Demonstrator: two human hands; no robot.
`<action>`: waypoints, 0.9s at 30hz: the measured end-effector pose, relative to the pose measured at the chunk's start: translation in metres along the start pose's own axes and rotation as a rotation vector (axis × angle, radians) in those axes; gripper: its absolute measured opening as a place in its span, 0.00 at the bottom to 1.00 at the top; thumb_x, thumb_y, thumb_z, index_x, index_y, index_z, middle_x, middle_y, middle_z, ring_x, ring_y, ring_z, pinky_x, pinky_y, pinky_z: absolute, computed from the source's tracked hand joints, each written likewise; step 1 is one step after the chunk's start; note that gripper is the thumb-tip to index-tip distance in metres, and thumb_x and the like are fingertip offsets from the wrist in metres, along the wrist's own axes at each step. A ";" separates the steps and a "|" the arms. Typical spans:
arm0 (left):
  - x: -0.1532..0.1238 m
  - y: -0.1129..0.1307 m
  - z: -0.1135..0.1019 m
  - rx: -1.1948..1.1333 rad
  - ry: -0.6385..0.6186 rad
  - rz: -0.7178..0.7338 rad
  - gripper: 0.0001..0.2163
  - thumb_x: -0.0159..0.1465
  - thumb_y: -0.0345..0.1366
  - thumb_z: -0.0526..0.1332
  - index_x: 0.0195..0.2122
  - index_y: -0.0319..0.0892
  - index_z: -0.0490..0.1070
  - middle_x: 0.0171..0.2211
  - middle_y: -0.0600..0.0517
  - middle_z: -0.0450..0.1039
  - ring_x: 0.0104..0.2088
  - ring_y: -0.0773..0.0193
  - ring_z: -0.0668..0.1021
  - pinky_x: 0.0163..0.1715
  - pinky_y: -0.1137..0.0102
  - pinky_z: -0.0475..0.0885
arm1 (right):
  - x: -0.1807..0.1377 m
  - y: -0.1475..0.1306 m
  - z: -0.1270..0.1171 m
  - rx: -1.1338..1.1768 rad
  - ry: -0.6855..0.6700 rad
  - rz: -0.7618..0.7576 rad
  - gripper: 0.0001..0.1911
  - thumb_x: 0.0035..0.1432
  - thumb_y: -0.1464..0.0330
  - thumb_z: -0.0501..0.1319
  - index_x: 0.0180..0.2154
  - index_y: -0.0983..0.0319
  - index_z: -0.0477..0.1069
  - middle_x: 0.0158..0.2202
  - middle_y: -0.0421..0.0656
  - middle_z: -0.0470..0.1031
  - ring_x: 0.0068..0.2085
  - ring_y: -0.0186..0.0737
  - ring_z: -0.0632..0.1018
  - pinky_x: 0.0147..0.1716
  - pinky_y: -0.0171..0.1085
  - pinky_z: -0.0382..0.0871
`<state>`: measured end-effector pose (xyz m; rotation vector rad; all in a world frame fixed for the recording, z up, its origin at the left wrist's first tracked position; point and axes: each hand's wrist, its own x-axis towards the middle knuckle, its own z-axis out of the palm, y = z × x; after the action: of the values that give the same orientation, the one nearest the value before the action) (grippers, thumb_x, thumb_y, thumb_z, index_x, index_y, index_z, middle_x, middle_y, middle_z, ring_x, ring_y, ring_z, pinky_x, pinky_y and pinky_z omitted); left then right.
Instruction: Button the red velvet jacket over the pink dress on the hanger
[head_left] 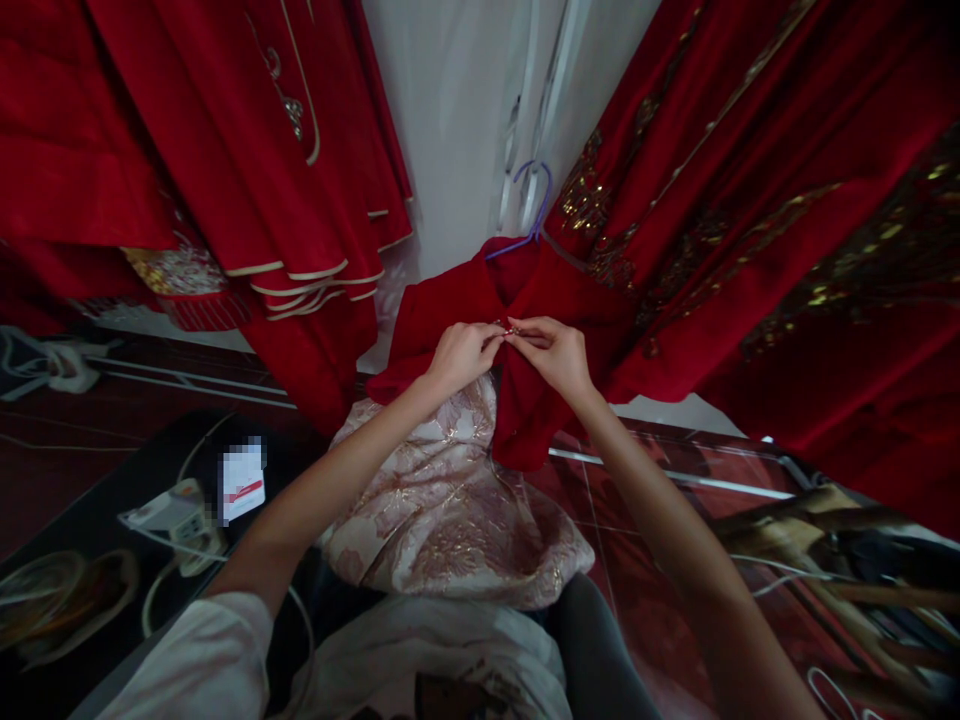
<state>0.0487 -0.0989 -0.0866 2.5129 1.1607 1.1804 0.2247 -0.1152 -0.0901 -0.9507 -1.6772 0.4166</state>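
A red short jacket (442, 300) on a purple hanger (541, 205) lies spread in front of me, its collar toward the far side. My left hand (466, 354) and my right hand (556, 352) meet at its front opening, thumbs and fingertips pinched together. Between the fingertips shows something small and shiny on the jacket's front, too small to name. Below, a pale pink brocade cloth (457, 520) with gold patterns covers my lap, partly under the jacket.
Red garments with pale piping (217, 150) hang at the left, and red garments with gold sequins (720, 220) at the right. White doors (450, 110) stand behind. At lower left, a dark tabletop (97, 510) bears a power strip (193, 520), cables and a white card (244, 482).
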 end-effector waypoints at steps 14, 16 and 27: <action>0.012 -0.001 -0.011 0.344 -0.106 0.245 0.13 0.65 0.33 0.53 0.38 0.41 0.78 0.36 0.47 0.80 0.35 0.58 0.80 0.33 0.67 0.71 | 0.009 0.009 -0.002 -0.004 -0.020 0.020 0.14 0.51 0.62 0.68 0.39 0.62 0.79 0.40 0.44 0.81 0.39 0.42 0.82 0.43 0.43 0.80; 0.014 -0.004 -0.011 0.314 -0.100 0.265 0.12 0.65 0.33 0.53 0.39 0.40 0.77 0.36 0.47 0.79 0.35 0.58 0.80 0.34 0.67 0.71 | 0.009 0.010 -0.001 0.023 -0.014 0.032 0.14 0.50 0.62 0.69 0.40 0.61 0.79 0.40 0.44 0.81 0.39 0.42 0.82 0.44 0.43 0.79; 0.011 -0.011 -0.001 -0.036 0.014 0.199 0.07 0.63 0.34 0.57 0.37 0.40 0.73 0.33 0.50 0.77 0.32 0.66 0.78 0.35 0.72 0.72 | 0.012 0.005 -0.002 0.254 -0.024 0.200 0.19 0.45 0.62 0.71 0.40 0.63 0.79 0.39 0.45 0.81 0.40 0.42 0.81 0.48 0.45 0.75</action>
<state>0.0456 -0.0838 -0.0844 2.6464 0.9006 1.2534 0.2282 -0.1031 -0.0851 -0.9278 -1.5127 0.7590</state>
